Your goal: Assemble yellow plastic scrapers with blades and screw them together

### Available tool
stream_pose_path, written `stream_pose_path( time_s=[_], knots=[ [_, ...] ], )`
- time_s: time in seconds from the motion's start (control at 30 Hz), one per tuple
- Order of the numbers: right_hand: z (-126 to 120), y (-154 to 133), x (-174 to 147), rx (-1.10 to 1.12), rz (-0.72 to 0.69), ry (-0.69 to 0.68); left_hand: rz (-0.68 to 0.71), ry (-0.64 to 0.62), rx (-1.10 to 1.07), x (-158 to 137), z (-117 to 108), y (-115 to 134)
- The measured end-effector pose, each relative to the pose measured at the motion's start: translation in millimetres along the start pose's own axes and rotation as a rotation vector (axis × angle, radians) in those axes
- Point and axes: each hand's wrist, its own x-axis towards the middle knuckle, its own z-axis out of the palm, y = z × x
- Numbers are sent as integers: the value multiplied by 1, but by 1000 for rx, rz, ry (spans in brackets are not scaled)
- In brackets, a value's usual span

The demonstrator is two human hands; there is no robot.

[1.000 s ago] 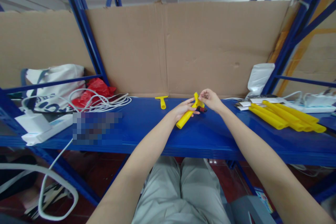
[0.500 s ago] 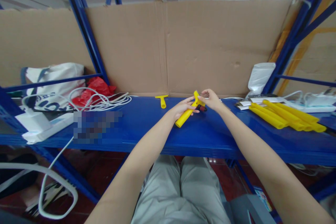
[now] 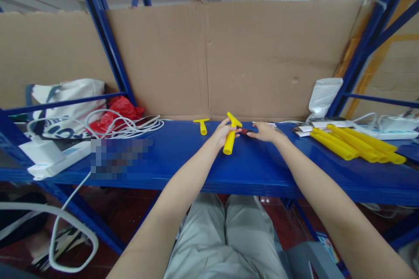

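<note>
A yellow T-shaped plastic handle [image 3: 229, 141] is in my left hand [image 3: 222, 134], its round tube end towards me and its crosspiece pointing away. The fingers are wrapped round it just below the crosspiece. Low over the shelf, my right hand [image 3: 266, 132] has thumb and fingers about one end of a small dark red and black piece [image 3: 244, 131]. Its far side is hidden by the hand, so its exact kind does not show. Another yellow T-shaped handle [image 3: 203, 128] lies to the left, near the cardboard.
Several yellow tubes [image 3: 356, 144] lie on the right of the blue shelf [image 3: 190, 165], beside a white power strip [image 3: 376, 132]. On the left are coiled white cables [image 3: 131, 128], a red plastic bag [image 3: 119, 111] and a canvas bag [image 3: 70, 107]. A cardboard sheet [image 3: 262, 61] closes the back.
My left hand has shifted the yellow handle left and turned it more upright. My right hand has come off its crosspiece and down to the dark red piece.
</note>
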Motion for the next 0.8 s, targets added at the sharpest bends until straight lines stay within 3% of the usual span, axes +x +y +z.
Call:
stream_pose_path(
  time_s=[0.13, 0.37, 0.53, 0.7, 0.8],
  knots=[
    [-7, -7, -5, -91, 56, -210, -42, 122, -73, 3, -2, 0],
    [-11, -7, -6, -132, 74, -195, -75, 189, -109, 8, -4, -1],
    [-12, 0, -3, 55, 169, 6, -89, 181, -89, 8, -4, -2],
    [-18, -3, -3, 535, 278, 188, -125, 149, 0, 7, -5, -3],
    [-21, -3, -3, 694, 305, 293, -119, 153, 61, 10, -7, -5]
  ],
)
